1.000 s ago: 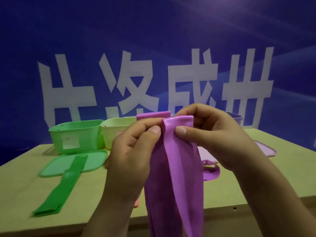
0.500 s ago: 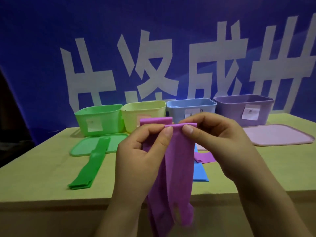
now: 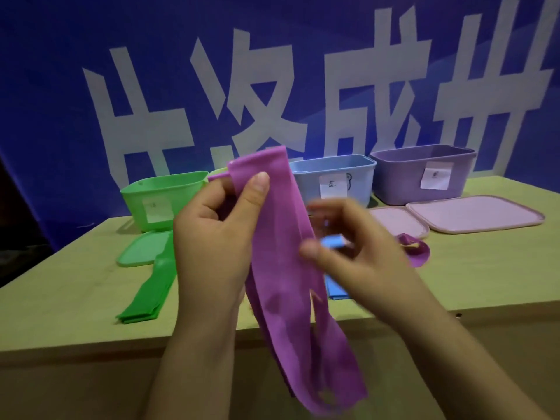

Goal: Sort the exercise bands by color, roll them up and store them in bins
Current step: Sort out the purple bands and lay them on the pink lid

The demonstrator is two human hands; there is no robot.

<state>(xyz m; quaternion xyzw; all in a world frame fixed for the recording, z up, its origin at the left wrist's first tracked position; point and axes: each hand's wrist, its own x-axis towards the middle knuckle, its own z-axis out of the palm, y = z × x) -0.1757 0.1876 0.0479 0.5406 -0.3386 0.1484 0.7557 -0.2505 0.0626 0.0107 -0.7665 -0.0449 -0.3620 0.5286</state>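
Note:
A long purple band [image 3: 288,268] hangs in front of me, over the table's front edge. My left hand [image 3: 218,237] pinches its upper end between thumb and fingers. My right hand [image 3: 360,256] is blurred; it sits lower, at the band's right edge with the thumb against it, and I cannot tell if it grips. At the back stand a green bin [image 3: 163,195], a blue bin [image 3: 333,174] and a purple bin [image 3: 424,177]. A yellow-green bin [image 3: 216,172] is mostly hidden. A green band [image 3: 148,292], a blue band [image 3: 336,287] and another purple band [image 3: 416,251] lie on the table.
A green lid [image 3: 139,248] lies in front of the green bin, partly under the green band. Two pink lids [image 3: 472,213] [image 3: 400,221] lie at the right before the purple bin. The wooden table's [image 3: 60,298] front edge runs below my hands. A blue banner fills the background.
My right hand let go of the band's top and slid down its right edge. My left hand lifted the top end higher. The view has moved closer to the table.

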